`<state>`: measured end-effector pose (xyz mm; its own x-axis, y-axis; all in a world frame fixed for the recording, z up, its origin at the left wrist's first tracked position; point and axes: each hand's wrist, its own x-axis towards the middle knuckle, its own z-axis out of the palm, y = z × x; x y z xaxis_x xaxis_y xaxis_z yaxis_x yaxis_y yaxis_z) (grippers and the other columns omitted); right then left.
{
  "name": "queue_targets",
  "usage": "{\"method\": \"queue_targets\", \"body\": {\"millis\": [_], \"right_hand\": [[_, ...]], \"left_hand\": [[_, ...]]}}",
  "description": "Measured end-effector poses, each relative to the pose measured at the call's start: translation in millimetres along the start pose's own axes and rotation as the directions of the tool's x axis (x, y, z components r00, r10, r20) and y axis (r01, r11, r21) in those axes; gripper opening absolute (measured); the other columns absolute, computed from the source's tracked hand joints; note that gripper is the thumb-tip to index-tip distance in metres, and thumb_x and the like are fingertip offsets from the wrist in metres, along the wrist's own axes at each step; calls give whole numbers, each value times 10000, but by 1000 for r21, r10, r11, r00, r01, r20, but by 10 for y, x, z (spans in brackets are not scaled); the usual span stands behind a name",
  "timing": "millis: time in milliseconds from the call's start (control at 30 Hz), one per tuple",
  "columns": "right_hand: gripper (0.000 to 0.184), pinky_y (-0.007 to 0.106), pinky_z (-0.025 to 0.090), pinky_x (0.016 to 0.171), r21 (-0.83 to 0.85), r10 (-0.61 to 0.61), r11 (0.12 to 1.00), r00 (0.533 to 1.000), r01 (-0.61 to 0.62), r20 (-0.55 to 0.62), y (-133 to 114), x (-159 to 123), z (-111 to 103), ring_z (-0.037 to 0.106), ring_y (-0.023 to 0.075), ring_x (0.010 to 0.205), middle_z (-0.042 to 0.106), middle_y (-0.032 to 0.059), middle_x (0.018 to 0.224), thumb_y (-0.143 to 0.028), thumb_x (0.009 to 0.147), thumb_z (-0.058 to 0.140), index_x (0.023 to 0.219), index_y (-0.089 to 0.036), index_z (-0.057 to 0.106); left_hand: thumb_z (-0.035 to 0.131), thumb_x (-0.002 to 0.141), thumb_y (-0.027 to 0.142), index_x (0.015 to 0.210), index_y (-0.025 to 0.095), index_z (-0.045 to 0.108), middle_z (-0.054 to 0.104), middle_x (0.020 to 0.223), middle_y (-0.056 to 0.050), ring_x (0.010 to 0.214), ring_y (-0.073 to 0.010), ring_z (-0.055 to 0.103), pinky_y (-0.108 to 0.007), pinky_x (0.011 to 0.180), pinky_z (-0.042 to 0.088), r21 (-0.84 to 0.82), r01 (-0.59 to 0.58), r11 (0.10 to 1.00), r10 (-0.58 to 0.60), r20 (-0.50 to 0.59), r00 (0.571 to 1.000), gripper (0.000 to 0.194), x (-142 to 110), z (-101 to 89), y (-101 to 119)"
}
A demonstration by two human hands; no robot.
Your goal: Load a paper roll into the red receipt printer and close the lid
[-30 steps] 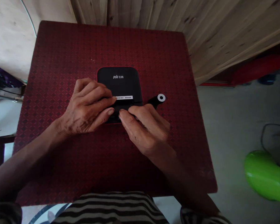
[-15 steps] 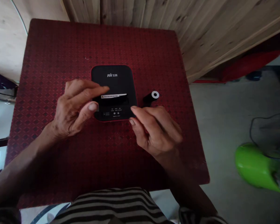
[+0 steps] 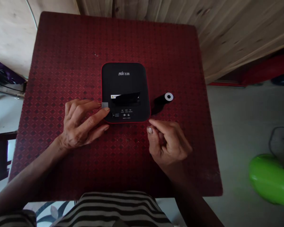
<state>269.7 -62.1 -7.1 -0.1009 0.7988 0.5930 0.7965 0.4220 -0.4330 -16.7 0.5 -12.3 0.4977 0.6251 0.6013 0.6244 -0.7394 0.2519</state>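
A black box-shaped device (image 3: 124, 82) with a red bottom edge and white lettering lies in the middle of the red patterned table (image 3: 61, 63). A black strip pokes out of its slot beside a white label. My left hand (image 3: 81, 124) rests at its left side, fingertips touching the near left corner, fingers loosely stretched. Just in front of the device's near right corner, my right hand (image 3: 167, 142) hovers with its fingers curled in and nothing visible in them. A black roll (image 3: 162, 100) with a white end lies on the table to the right of the device.
A wooden plank wall (image 3: 203, 25) stands behind the table. A bright green plastic object (image 3: 269, 179) sits on the floor at the right, with a cable near it. Dark clutter lies at the far left edge. My striped clothing shows at the bottom.
Both hands have drawn back off the device's top toward me. The left now touches only its near left corner; the right has curled up in front. A black strip now shows at the slot.
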Motion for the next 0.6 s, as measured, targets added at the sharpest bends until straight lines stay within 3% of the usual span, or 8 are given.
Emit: {"method": "queue_targets", "body": {"millis": [367,467,600], "right_hand": [[210,271,620,681,154,233,958,969,-242,78,-51,-345,95,721,141,743,753,16,912,-114,1039,641,1196,-230,721],[278,343,675,808,247,328,906,939,-344,104,38,-368,164,786,188,922,797,73,1110,-230,1060,651,1333,-248,701],[474,491,656,1069,415,364,797,897,-440,251,124,-344,305,766,256,1257,726,123,1490,-348,1084,638,1552,-295,586]], "left_hand": [[737,1014,456,1511,375,540,755,1253,-71,1099,-304,750,-516,876,619,108,-33,994,33,4,999,540,-28,19,-19],[778,995,496,1457,324,587,742,1256,-92,1107,-298,747,-484,881,639,112,-54,992,59,-36,998,528,-38,57,-30],[844,972,430,1372,282,653,693,1389,-115,1227,-279,726,-438,983,662,83,-6,997,11,-58,998,468,-55,94,-24]]}}
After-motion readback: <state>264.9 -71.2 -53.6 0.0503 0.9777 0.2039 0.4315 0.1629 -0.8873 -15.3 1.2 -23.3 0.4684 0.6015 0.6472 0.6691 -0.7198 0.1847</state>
